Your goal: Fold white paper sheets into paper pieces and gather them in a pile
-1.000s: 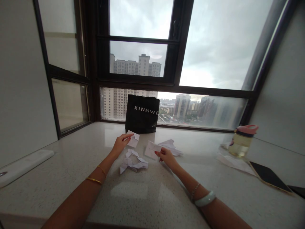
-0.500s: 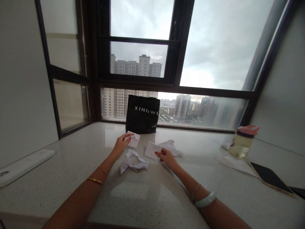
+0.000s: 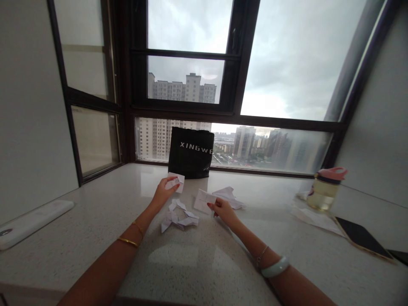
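My left hand (image 3: 165, 190) is closed on a small folded white paper (image 3: 178, 182), in front of the black bag. Between thumb and fingers, my right hand (image 3: 221, 209) pinches the right edge of another square of folded paper (image 3: 202, 200). A ring of joined folded paper pieces (image 3: 181, 219) lies on the counter between my hands, touching neither. Just beyond my right hand, a folded paper with pointed ends (image 3: 230, 196) rests on the counter, partly behind the square.
A black bag (image 3: 191, 155) stands against the window. To the right are a bottle with a pink lid (image 3: 325, 191), a white tissue (image 3: 314, 219) and a dark phone (image 3: 363, 238). A long white device (image 3: 36, 223) lies at the left on the speckled counter (image 3: 105, 225).
My left hand has tilted its paper and shifted it slightly left and up. My right hand and the ring of paper stay in place.
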A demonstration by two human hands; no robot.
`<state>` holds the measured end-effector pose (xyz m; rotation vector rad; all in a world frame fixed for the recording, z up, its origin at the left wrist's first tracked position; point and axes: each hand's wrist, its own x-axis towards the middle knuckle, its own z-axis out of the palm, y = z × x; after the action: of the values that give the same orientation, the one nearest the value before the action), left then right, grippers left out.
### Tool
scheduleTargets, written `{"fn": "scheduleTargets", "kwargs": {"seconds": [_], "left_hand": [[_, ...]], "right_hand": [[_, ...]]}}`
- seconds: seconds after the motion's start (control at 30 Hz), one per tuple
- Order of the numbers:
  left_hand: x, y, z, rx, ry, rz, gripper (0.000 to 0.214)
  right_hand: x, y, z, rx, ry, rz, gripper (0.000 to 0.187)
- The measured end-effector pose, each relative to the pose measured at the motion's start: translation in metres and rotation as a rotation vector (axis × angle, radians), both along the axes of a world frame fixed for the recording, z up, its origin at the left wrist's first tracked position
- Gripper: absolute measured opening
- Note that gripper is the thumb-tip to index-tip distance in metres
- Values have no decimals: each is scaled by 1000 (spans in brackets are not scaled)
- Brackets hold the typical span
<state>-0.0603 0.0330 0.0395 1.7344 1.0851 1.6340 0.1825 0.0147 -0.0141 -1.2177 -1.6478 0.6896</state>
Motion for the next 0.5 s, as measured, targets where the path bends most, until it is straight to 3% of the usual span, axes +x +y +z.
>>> {"fn": "scheduleTargets", "kwargs": {"seconds": [0.13, 0.5], "left_hand": [[1, 1, -2, 16, -7, 69, 38], [-2, 2, -3, 22, 4, 92, 15]], "right_hand": [[0, -1, 1, 3, 1, -3, 18], [-3, -5, 4, 6, 14, 2, 19]]}}
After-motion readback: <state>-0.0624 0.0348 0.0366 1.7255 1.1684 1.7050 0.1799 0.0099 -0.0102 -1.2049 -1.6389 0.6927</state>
